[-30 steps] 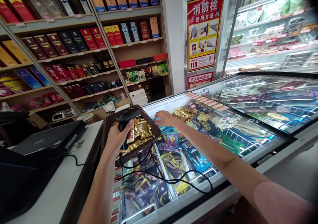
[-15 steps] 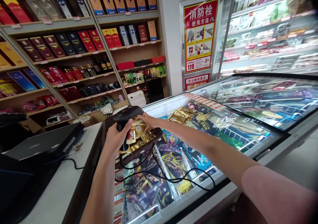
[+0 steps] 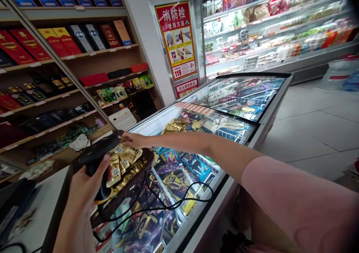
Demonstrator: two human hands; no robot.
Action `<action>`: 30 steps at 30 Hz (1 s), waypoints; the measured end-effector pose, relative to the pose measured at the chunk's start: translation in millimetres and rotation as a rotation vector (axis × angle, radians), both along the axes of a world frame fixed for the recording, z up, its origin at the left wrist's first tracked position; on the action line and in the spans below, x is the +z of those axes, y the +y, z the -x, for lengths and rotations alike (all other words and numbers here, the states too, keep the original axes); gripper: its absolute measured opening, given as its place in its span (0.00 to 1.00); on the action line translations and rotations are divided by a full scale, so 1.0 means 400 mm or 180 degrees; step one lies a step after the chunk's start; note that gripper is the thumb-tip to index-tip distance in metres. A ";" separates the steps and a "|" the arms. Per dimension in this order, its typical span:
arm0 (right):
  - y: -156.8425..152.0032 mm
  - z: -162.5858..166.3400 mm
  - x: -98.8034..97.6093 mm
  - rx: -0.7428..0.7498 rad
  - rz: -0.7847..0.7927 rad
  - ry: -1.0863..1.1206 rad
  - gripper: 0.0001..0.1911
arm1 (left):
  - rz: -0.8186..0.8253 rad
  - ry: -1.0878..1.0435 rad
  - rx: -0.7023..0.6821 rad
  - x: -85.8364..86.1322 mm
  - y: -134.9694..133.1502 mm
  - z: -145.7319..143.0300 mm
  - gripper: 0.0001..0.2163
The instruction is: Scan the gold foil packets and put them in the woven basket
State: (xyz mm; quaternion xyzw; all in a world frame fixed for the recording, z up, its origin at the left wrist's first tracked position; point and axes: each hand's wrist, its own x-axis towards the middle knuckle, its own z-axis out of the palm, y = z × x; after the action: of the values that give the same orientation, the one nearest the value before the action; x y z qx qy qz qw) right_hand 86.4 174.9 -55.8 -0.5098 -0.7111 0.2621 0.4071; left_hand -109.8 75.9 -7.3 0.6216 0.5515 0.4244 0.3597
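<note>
My left hand (image 3: 81, 193) is wrapped round the handle of a black barcode scanner (image 3: 98, 148), held upright over a dark brown woven basket (image 3: 127, 193). Small gold foil packets (image 3: 126, 174) fill the basket. At its far side, my right hand (image 3: 132, 139) has its fingers closed on a gold packet (image 3: 129, 154) at the top of the heap; the fingertips are partly hidden. The scanner's black cable (image 3: 168, 207) loops across the freezer glass. The basket rests on the near end of the chest freezer (image 3: 206, 217).
Bagged frozen goods (image 3: 174, 185) lie in wire baskets under the glass. More gold packets (image 3: 175, 126) form a pile farther along the freezer. A white counter (image 3: 47, 204) stands at left, shelves of boxed goods (image 3: 95, 36) behind, and a lit chiller (image 3: 266, 25) at the back right.
The view has swung right, so the hands, basket and freezer sit farther left. My left hand still grips the scanner, and my right hand stays at the gold packets.
</note>
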 end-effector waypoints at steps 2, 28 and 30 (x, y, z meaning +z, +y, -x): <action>0.002 -0.018 0.010 -0.0122 -0.0008 0.0242 0.14 | -0.0069 -0.0077 -0.0045 -0.001 -0.007 -0.009 0.25; -0.052 -0.224 -0.032 -0.1082 -0.0044 0.0035 0.09 | 0.0071 0.0290 -0.0364 -0.076 -0.039 -0.089 0.26; -0.049 -0.228 -0.031 -0.1092 -0.0043 -0.0026 0.10 | 0.0088 0.0301 -0.0362 -0.078 -0.037 -0.090 0.26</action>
State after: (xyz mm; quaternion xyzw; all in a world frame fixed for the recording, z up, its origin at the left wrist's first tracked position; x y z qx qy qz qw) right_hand 177.6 155.5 -68.3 -0.6220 -0.6171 0.1819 0.4464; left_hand -74.0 61.2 -38.4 0.6662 0.5374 0.3658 0.3654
